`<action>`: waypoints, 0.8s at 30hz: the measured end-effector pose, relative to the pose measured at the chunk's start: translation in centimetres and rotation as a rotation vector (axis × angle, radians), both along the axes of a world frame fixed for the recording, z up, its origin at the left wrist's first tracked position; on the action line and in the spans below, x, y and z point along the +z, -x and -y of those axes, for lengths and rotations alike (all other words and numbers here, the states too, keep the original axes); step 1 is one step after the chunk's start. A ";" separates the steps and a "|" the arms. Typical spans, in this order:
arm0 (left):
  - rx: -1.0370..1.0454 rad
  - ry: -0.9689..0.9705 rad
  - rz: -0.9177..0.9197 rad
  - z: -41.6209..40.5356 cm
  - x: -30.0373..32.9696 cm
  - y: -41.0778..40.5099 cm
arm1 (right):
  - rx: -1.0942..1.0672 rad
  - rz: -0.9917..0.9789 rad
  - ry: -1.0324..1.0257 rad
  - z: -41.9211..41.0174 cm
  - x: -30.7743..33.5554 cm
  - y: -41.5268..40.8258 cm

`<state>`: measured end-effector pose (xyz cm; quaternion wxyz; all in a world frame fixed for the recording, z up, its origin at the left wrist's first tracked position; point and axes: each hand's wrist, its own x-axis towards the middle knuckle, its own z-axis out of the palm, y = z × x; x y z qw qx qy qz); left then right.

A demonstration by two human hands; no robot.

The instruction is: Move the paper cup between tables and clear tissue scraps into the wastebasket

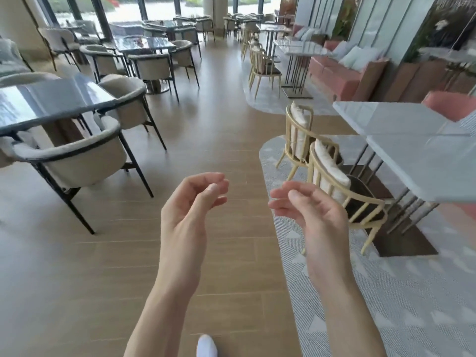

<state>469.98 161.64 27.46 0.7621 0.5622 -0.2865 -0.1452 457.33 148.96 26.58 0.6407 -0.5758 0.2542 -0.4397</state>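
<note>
My left hand (pixel 192 202) and my right hand (pixel 306 204) are both raised in front of me over the wooden aisle floor. The fingers of each hang loosely curled and hold nothing. No paper cup, tissue scrap or wastebasket shows anywhere in the head view. A pale marble table (pixel 401 122) stands to my right, and a dark glossy table (pixel 49 99) stands to my left; I see nothing lying on either top.
Beige armchairs (pixel 77 161) with black legs ring the left table. Yellow slatted chairs (pixel 332 176) stand on a grey patterned rug (pixel 386 292) beside the right tables. The wooden aisle (pixel 211 124) runs ahead toward more tables and windows. A white shoe tip (pixel 206 346) shows below.
</note>
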 end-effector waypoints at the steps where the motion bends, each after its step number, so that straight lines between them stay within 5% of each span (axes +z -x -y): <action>1: 0.003 -0.006 -0.010 1.6 -0.6 -1.7 | 0.006 -0.008 0.000 1.6 -0.6 -1.8; 8: -0.010 0.002 -0.058 14.8 -3.0 -16.5 | 0.016 -0.061 -0.002 14.2 -2.5 -16.3; 17: -0.072 0.054 -0.020 32.9 2.2 -33.0 | -0.049 0.021 0.085 30.9 3.2 -32.1; 24: -0.089 0.008 -0.028 45.7 -0.7 -42.0 | -0.089 0.011 0.027 44.3 -0.1 -40.9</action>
